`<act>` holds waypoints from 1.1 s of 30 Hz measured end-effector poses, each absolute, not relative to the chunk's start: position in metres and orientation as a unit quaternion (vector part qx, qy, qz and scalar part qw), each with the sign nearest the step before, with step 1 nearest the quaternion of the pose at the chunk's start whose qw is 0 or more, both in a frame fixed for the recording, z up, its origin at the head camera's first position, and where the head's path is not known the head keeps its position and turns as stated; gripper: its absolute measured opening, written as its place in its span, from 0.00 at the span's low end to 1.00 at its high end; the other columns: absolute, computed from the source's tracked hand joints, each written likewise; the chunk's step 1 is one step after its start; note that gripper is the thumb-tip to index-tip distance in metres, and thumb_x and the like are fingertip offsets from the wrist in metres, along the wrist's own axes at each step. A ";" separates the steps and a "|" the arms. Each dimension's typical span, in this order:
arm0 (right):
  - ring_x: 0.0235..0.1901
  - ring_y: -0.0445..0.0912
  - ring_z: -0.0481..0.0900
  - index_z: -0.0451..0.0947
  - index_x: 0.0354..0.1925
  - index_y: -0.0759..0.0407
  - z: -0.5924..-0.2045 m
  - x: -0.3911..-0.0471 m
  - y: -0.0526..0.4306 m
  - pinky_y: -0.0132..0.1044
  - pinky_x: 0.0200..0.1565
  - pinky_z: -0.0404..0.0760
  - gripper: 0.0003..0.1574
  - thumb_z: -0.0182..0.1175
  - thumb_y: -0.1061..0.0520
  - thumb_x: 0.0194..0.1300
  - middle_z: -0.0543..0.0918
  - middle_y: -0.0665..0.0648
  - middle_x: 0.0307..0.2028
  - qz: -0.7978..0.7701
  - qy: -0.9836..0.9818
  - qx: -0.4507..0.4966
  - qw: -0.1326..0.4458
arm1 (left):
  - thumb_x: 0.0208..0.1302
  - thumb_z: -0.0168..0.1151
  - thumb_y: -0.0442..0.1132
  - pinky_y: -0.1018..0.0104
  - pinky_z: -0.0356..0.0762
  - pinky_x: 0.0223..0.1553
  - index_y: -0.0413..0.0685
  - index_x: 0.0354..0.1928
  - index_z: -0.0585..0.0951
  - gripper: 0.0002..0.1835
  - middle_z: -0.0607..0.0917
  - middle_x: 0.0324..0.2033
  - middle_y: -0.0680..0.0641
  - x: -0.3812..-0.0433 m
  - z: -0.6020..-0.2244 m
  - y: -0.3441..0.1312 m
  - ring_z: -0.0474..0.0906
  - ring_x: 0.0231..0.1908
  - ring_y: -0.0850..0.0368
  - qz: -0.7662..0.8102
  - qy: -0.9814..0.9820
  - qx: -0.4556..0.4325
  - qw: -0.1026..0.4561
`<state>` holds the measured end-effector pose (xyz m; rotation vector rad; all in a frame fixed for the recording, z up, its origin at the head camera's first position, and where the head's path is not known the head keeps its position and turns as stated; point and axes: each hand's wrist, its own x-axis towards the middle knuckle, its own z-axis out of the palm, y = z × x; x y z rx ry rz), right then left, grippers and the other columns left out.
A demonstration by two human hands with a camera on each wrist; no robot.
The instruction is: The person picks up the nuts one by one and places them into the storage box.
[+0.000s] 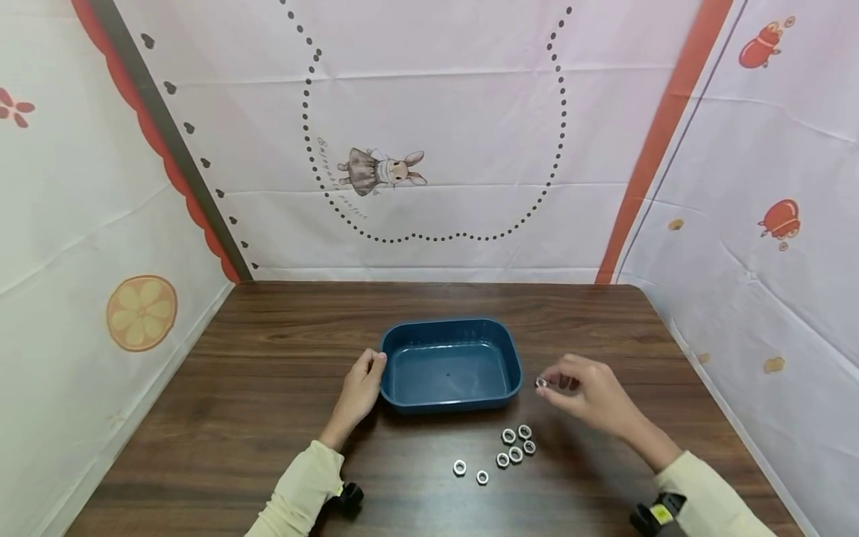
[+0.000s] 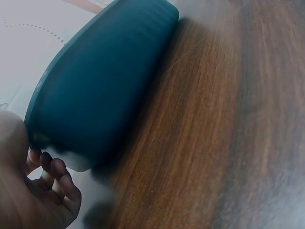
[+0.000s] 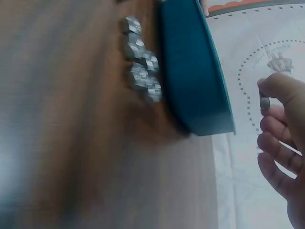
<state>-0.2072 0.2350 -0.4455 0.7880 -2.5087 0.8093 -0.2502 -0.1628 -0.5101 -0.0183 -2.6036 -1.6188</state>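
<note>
A dark blue rectangular tray stands on the wooden table, its inside bare. My left hand grips the tray's left end, thumb at the rim; in the left wrist view the fingers curl beneath that end. Just right of the tray, my right hand pinches a metal hex nut between thumb and fingertips, above the table. Several more hex nuts lie loose in front of the tray, most of them bunched toward its right side. The right wrist view shows the bunched nuts blurred.
The brown wood-grain table runs back to a white printed cloth hanging behind it. Printed cloth also hangs along both sides. A dark wrist device sits on the right sleeve and another on the left.
</note>
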 end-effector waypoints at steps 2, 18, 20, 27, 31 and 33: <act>0.26 0.35 0.75 0.86 0.35 0.50 -0.437 -0.223 0.227 0.31 0.28 0.78 0.09 0.77 0.56 0.57 0.78 0.41 0.27 0.297 -0.893 0.290 0.174 | 0.83 0.43 0.54 0.62 0.66 0.33 0.45 0.43 0.74 0.20 0.69 0.28 0.48 -0.251 -0.510 -0.163 0.68 0.29 0.53 -0.527 -0.849 -0.004 0.039; 0.29 0.36 0.75 0.89 0.46 0.55 -0.410 -0.321 0.135 0.33 0.32 0.78 0.12 0.71 0.53 0.66 0.80 0.44 0.32 0.267 -0.858 0.439 0.015 | 0.83 0.44 0.54 0.62 0.64 0.32 0.47 0.40 0.74 0.20 0.67 0.26 0.49 -0.246 -0.513 -0.163 0.65 0.27 0.54 -0.534 -0.845 0.000 0.037; 0.30 0.36 0.76 0.89 0.48 0.56 -0.410 -0.329 0.123 0.33 0.33 0.79 0.13 0.70 0.53 0.67 0.81 0.44 0.33 0.255 -0.852 0.458 0.004 | 0.82 0.44 0.54 0.63 0.64 0.31 0.48 0.40 0.74 0.19 0.67 0.26 0.49 -0.245 -0.513 -0.163 0.65 0.26 0.55 -0.533 -0.846 0.000 0.033; 0.30 0.36 0.77 0.87 0.52 0.59 -0.411 -0.348 0.085 0.32 0.35 0.80 0.15 0.67 0.55 0.70 0.83 0.46 0.33 0.242 -0.833 0.496 -0.048 | 0.83 0.44 0.54 0.65 0.64 0.29 0.47 0.41 0.75 0.19 0.68 0.26 0.50 -0.243 -0.509 -0.166 0.65 0.25 0.56 -0.539 -0.842 -0.005 0.017; 0.26 0.35 0.76 0.86 0.53 0.60 -0.416 -0.357 0.069 0.31 0.32 0.78 0.16 0.66 0.55 0.71 0.83 0.45 0.30 0.216 -0.829 0.511 -0.073 | 0.83 0.44 0.53 0.65 0.65 0.29 0.46 0.39 0.74 0.20 0.70 0.25 0.50 -0.241 -0.506 -0.166 0.67 0.25 0.56 -0.543 -0.840 -0.009 0.013; 0.25 0.34 0.75 0.86 0.54 0.59 -0.419 -0.360 0.063 0.30 0.30 0.77 0.16 0.66 0.55 0.71 0.82 0.44 0.29 0.199 -0.829 0.516 -0.083 | 0.82 0.45 0.54 0.65 0.65 0.29 0.46 0.38 0.74 0.20 0.69 0.25 0.50 -0.241 -0.505 -0.166 0.67 0.25 0.56 -0.540 -0.841 -0.010 0.013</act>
